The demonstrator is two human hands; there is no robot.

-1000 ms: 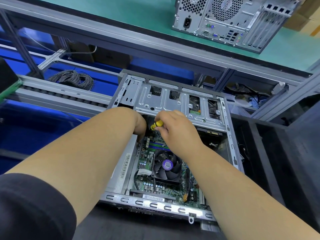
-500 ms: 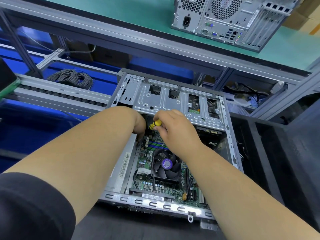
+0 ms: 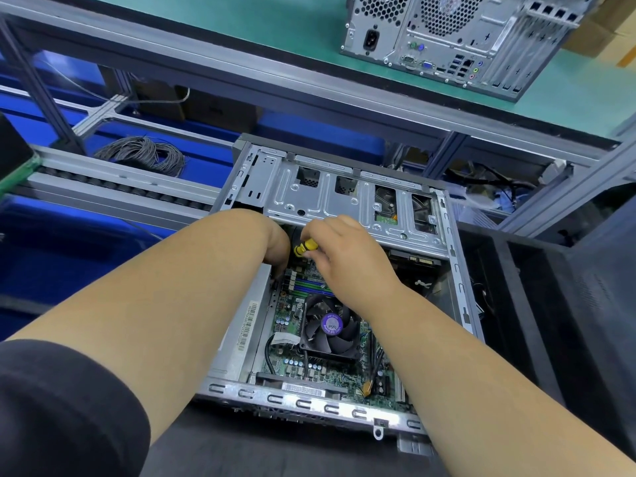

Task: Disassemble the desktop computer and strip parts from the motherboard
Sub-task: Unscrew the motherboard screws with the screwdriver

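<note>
Desktop computer case (image 3: 330, 404), its side panel off, lies flat on a dark work surface (image 3: 241, 452) directly below the camera, with the green motherboard (image 3: 289, 364) exposed inside. A black CPU cooler fan (image 3: 328, 327) with a purple hub label sits near the middle of the board, and blue and green memory slots (image 3: 309, 285) run just beyond it. Across the far end of the case spans a silver drive cage (image 3: 330, 201). The right hand (image 3: 339, 253) curls round a yellow-handled screwdriver (image 3: 306, 247), held just under the near edge of the cage, above the memory slots. The left hand (image 3: 277, 247) reaches down into the case beside the screwdriver; its fingers are hidden behind the wrist, so I cannot tell whether they grip anything. A second computer tower (image 3: 457, 39) stands on the green bench (image 3: 241, 25) beyond, rear ports facing the camera. A coil of grey cable (image 3: 144, 154) lies on the blue shelf to the left.
</note>
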